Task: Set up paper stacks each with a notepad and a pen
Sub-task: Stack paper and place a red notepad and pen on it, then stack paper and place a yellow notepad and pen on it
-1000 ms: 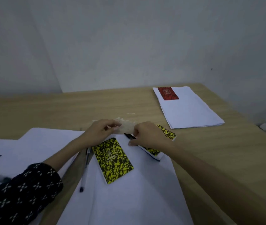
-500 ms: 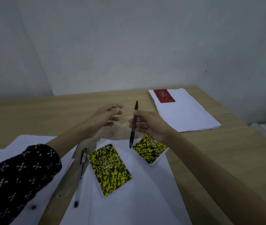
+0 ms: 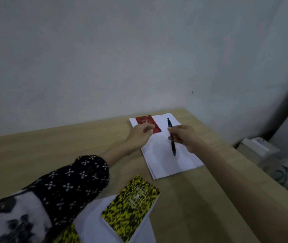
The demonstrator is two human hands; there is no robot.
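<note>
Hands reach over a far paper stack point(image 3: 166, 160): right hand point(image 3: 183, 137) pinching a pen point(image 3: 172, 139) ready to lay beside the red notepad point(image 3: 147, 123), left hand point(image 3: 142, 133) loosely curled, empty.

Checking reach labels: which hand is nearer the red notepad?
Left. The left hand is at the red notepad, overlapping its near edge. The right hand is off to its right over the paper stack, holding a pen.
</note>
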